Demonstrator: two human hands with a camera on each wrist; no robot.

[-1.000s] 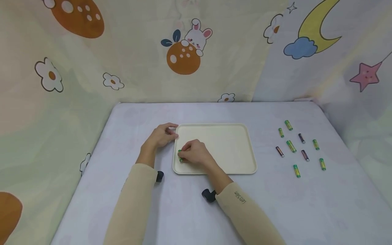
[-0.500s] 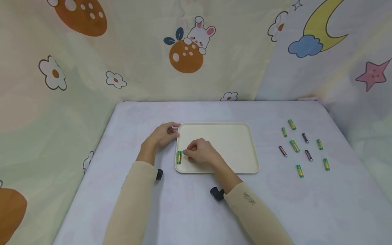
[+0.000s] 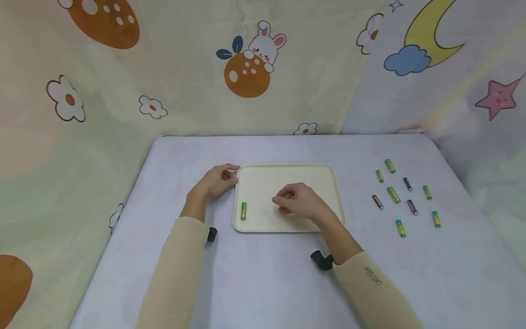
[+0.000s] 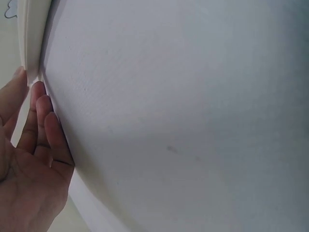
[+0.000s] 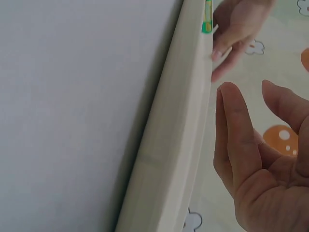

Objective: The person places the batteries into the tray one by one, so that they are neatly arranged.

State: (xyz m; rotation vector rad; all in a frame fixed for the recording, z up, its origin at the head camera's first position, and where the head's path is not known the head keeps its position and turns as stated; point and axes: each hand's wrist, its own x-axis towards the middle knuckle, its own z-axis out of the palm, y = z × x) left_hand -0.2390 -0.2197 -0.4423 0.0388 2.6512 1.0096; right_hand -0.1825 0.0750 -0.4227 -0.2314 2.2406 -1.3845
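A cream tray [image 3: 259, 183] lies on the table, with one green-and-yellow battery [image 3: 244, 211] standing out near its left edge. My left hand [image 3: 218, 180] touches the tray's left rim near the far corner with thumb and fingers. Its thumb and fingertips [image 4: 36, 89] meet the rim in the left wrist view. Over the middle of the tray is my right hand [image 3: 302, 201], nothing in its grasp. Thumb and fingers of that hand [image 5: 256, 159] are apart in the right wrist view, where the battery [image 5: 207, 19] shows at the top.
To the right of the tray, several green-and-yellow batteries [image 3: 393, 195] and three dark, thinner batteries [image 3: 412, 207] lie scattered on the white tablecloth [image 3: 263, 274]. A printed cloth [image 3: 185, 68] hangs behind the table.
My right hand has let go of the green battery, which stays on the tray at its left edge, and has moved right. The left hand has kept its place at the rim.
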